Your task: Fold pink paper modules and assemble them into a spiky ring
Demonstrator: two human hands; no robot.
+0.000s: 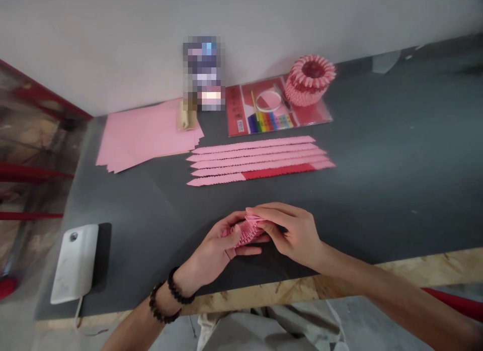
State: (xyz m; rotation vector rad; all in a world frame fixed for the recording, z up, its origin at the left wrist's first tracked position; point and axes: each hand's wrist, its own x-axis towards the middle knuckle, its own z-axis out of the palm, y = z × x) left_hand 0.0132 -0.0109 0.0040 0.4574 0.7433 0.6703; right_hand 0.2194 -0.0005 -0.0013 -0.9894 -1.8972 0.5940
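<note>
Both my hands meet near the front edge of the dark table (396,180). My left hand (215,248), with bead bracelets on its wrist, curls round a curved stack of folded pink paper pieces (245,230). My right hand (290,230) pinches the same stack from the right, fingers pressed on its top. Farther back lie several long rows of linked pink folded pieces (260,160), one partly red.
A pile of pink paper sheets (143,135) lies back left. A ring-shaped pink paper model (309,79) stands on a red packet of coloured paper (264,114). A white device (75,263) sits at the left edge. A blurred-out object (204,74) stands by the wall.
</note>
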